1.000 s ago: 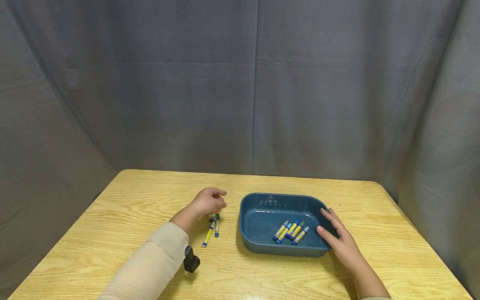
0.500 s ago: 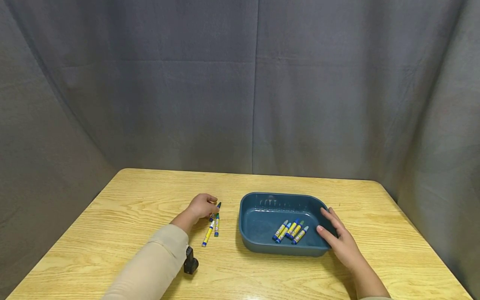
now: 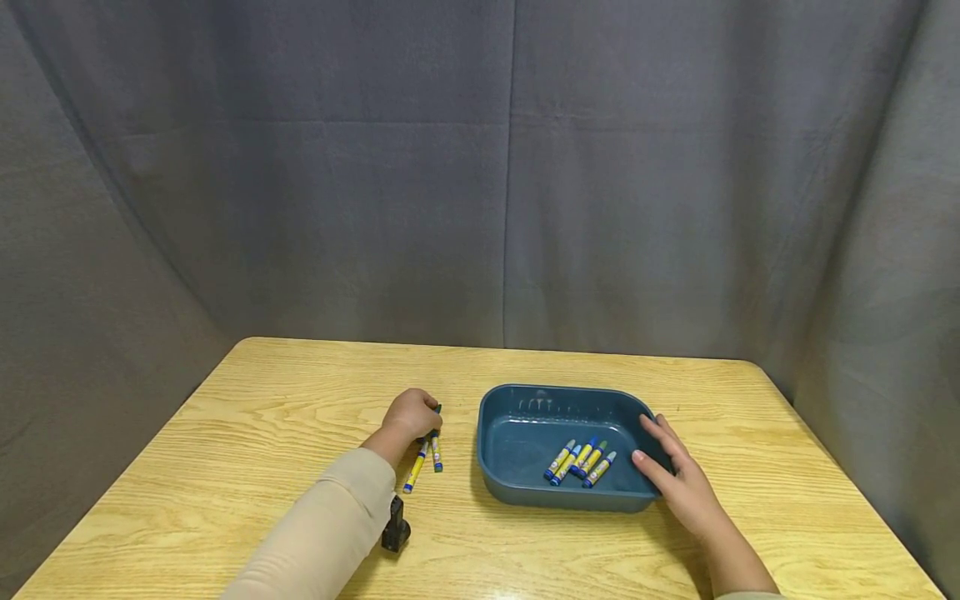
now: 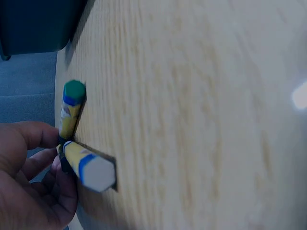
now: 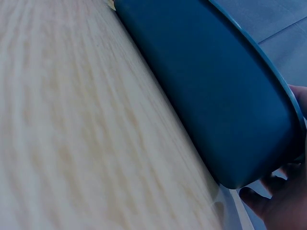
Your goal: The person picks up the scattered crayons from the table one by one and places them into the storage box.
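My left hand (image 3: 411, 414) is down at a few crayons on the left of the table, its thumb and fingers pinching a dark crayon (image 4: 64, 164) whose tip pokes out beyond the fingers. Close beside these fingers lie a white crayon (image 3: 415, 472) and a green crayon (image 3: 437, 457), both in yellow wrappers with blue bands. On the right, my right hand (image 3: 686, 483) grips the end wall of a dark blue plastic basin (image 3: 555, 497), thumb over the rim and fingers along the outside. Several crayons (image 3: 587, 460) in blue and green shades lie inside the basin.
The wooden table (image 3: 315, 375) has rounded far corners. Grey curtains (image 3: 375, 208) hang behind it and at both sides. A black wrist camera (image 3: 395, 525) juts from the left sleeve (image 3: 322, 525), close over the tabletop.
My left hand has come down onto the crayons, and its fingers have closed on the dark one. The right hand and the basin have stayed put.
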Demonstrator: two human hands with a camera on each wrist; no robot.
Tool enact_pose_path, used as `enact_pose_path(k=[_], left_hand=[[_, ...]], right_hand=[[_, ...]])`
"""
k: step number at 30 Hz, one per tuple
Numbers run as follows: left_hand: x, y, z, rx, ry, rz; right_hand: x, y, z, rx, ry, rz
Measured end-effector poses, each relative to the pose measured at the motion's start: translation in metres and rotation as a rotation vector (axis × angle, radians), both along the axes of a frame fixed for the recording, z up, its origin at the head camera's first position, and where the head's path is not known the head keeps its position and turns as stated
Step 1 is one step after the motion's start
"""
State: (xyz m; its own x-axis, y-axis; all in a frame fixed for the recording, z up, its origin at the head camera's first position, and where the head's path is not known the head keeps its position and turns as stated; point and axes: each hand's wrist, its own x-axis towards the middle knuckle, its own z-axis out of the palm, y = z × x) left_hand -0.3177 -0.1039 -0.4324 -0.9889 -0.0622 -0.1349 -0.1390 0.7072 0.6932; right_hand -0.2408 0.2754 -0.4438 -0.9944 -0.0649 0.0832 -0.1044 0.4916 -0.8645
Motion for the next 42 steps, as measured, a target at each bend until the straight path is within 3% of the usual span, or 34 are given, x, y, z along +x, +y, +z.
enact_pose_path(k=[10, 22, 26, 35, 42], left_hand=[[0.001, 0.001, -0.003, 0.005, -0.001, 0.008], [-0.002, -0.008, -0.002, 0.117, 0.018, 0.044], [-0.004, -0.01, 0.001, 0.224, -0.001, 0.048], [-0.001, -0.002, 0.024, 0.368, 0.028, -0.048], [0.002, 0.018, 0.037, 0.459, 0.001, -0.123]], right_hand=[[0.0, 0.0, 0.0, -0.008, 0.0, 0.007], [0.001, 0.0, 0.001, -0.005, 0.018, 0.006], [0.0, 0.0, 0.0, -0.006, 0.031, 0.001], [0.001, 0.0, 0.001, -0.009, 0.03, 0.002], [0.001, -0.001, 0.0, -0.017, 0.023, 0.004]])
